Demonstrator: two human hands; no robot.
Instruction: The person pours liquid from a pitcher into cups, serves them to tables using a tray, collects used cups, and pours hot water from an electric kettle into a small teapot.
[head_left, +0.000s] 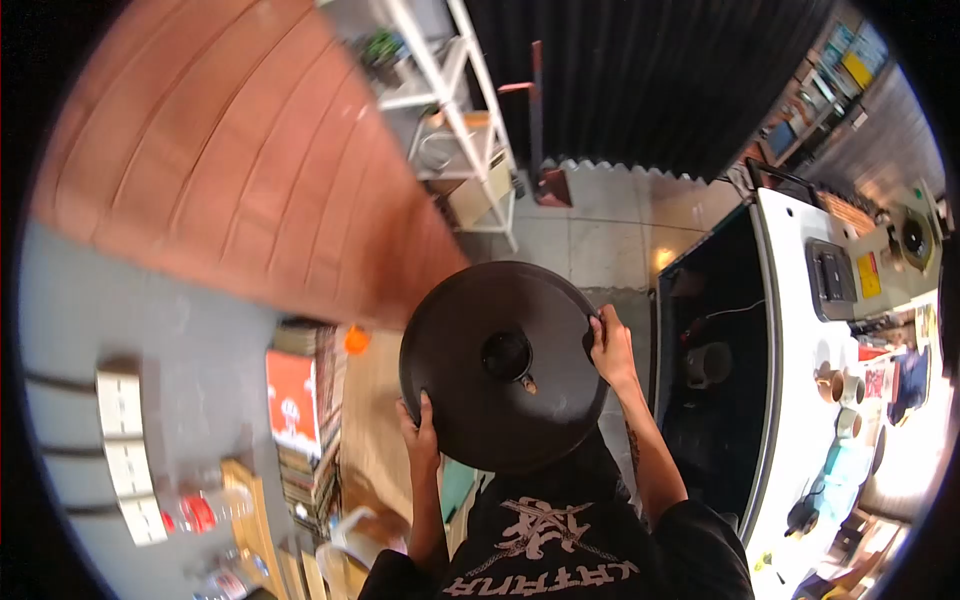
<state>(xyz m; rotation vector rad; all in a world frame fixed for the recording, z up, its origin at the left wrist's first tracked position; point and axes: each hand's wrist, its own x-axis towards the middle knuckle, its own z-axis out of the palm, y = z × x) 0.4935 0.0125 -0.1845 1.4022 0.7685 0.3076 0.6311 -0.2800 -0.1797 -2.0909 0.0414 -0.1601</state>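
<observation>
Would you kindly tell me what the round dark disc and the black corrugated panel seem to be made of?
Round dark disc: metal or hard plastic, satin finish; soft highlights suggest a smooth surface but leave the material open.
Black corrugated panel: probably painted sheet metal, dull, judging by its regular ridges and wavy lower edge.

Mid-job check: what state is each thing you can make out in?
Round black disc: held at its rim, off the floor, broad face toward the camera
Left hand: closed on the disc's left edge
Right hand: closed on the disc's right edge
Long-handled dustpan: on the floor, handle raised
White shelf unit: standing, loaded
</observation>
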